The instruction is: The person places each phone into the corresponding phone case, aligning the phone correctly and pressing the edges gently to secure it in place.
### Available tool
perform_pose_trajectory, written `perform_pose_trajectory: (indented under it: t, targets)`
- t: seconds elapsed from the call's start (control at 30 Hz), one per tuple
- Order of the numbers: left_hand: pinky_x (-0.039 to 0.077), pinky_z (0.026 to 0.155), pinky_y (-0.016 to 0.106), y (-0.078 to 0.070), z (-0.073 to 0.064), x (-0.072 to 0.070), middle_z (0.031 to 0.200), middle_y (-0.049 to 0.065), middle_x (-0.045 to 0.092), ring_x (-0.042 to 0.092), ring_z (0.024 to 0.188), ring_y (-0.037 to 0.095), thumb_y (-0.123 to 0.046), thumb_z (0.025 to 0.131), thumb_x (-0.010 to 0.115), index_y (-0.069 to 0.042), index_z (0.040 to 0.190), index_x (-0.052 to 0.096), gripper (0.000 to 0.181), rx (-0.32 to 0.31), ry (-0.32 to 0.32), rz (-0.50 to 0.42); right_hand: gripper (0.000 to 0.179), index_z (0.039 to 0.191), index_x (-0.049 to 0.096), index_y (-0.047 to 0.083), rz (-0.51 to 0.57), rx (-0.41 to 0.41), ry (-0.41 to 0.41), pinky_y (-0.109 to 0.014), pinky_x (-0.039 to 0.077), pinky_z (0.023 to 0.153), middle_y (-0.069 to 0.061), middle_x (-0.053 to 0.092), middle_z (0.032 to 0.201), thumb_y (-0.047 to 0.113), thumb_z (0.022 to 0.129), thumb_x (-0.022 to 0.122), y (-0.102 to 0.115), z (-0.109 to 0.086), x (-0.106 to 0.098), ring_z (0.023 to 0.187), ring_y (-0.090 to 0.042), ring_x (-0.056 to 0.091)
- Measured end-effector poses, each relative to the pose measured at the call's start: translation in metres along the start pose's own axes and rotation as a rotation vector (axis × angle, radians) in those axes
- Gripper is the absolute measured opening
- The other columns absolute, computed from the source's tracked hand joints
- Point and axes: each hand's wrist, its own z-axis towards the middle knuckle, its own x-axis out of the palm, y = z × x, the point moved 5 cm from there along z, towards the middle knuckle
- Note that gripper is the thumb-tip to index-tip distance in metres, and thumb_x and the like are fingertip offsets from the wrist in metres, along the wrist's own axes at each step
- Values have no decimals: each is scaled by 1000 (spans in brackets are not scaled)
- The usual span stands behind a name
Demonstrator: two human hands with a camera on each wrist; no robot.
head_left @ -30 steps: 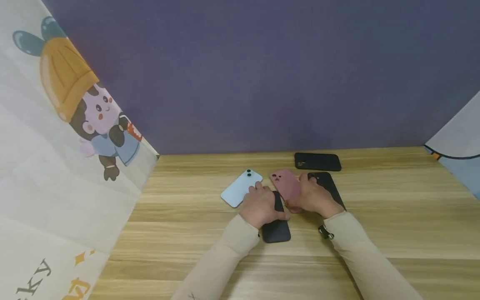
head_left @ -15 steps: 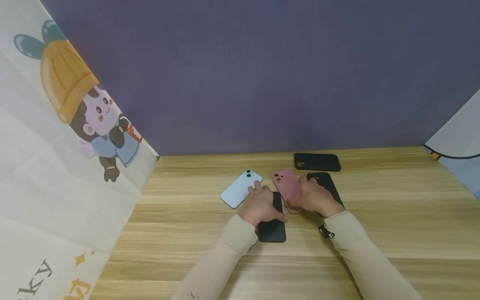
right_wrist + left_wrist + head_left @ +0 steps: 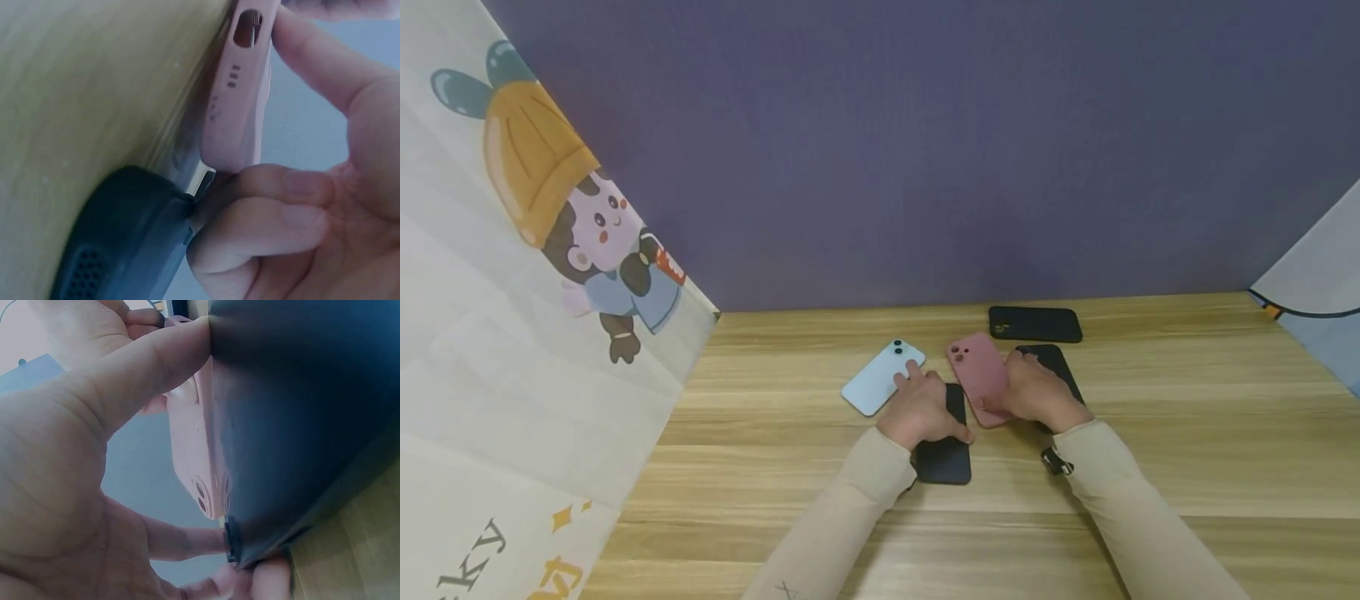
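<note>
My left hand (image 3: 917, 410) grips a black phone (image 3: 944, 463) across its width, its thumb at the right edge. In the left wrist view, the thumb meets one edge of the dark back (image 3: 306, 437) and the fingers reach the camera end. Just to the right, my right hand (image 3: 1037, 390) pinches a pink phone case (image 3: 973, 367) near its lower right side. The right wrist view shows the case's port cutout end (image 3: 231, 125) with fingers curled at its edge. Beneath the right hand lies another black phone (image 3: 1058, 363), partly hidden; its rounded end (image 3: 112, 231) has small grille holes.
A pale blue phone (image 3: 877, 383) lies by the left fingertips. Another black phone (image 3: 1037, 324) lies crosswise at the back of the wooden table (image 3: 760, 367), before a dark blue panel (image 3: 880, 150). A white printed cloth (image 3: 490, 350) hangs at the left.
The pink case has tilted toward the head camera, then shifted slightly right and away, showing more of its back. The black phone under my left hand has swung slightly left at its near end.
</note>
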Motion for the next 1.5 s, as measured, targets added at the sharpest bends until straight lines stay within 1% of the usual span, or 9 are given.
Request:
perform_pose_trajectory:
  t: [0.27,0.37,0.6,0.87,0.97,1.1,1.3,1.4,1.5]
  targets:
    - [51,98,50,2,0,0,141,30,41,45,128,48,-55,65,94,-5,152,43,113,-8,18,-48,69,126,48,-13,37,-3,19,-42,51,72,-23,63,107,37,88,77,-2,0,0,86,-30,59]
    - [51,100,53,5,0,0,145,31,39,44,131,48,-53,66,95,-8,155,39,115,-21,31,-80,69,128,46,-15,38,-8,28,-41,51,72,-22,65,103,34,90,75,-3,-1,-1,85,-30,60]
    - [45,114,49,12,4,-2,154,25,46,46,142,42,-46,69,94,-2,159,29,119,-8,51,-187,53,115,52,-10,30,-54,-1,-42,51,70,-18,63,95,33,91,74,-5,0,-4,81,-28,58]
    - [53,103,45,21,6,-3,140,21,60,61,126,33,-44,71,94,-3,160,28,118,-15,67,-274,32,104,57,-3,72,-121,-20,-31,43,60,-8,58,81,25,94,69,-8,4,-6,70,-22,53]
    - [55,97,42,24,6,-4,133,19,64,64,115,27,-38,78,90,-6,159,31,105,13,105,-320,26,102,57,-2,153,-151,-4,-29,42,55,-5,56,72,22,97,67,-13,7,-7,60,-17,51]
    - [54,97,40,30,6,-6,129,16,66,64,107,21,-28,85,85,-8,159,29,94,63,178,-387,22,99,54,0,360,-185,69,-30,44,48,-1,49,63,19,100,64,-24,12,-6,47,-13,46]
    - [54,95,38,38,9,-9,127,17,66,65,103,20,-8,85,83,-4,156,32,88,116,262,-517,27,102,46,0,627,-225,195,-30,47,50,1,45,61,20,102,64,-44,18,-2,50,-12,47]
    - [58,83,34,38,12,-7,118,17,69,67,96,21,-1,83,83,2,145,45,72,132,270,-590,29,107,46,-2,691,-243,226,-29,48,53,1,45,62,20,102,64,-52,19,-1,53,-11,48]
    - [57,71,30,37,15,-3,101,12,71,68,85,20,0,81,83,3,121,59,47,119,265,-636,31,109,45,-3,717,-250,243,-28,48,53,2,46,62,21,103,63,-56,19,1,54,-11,48]
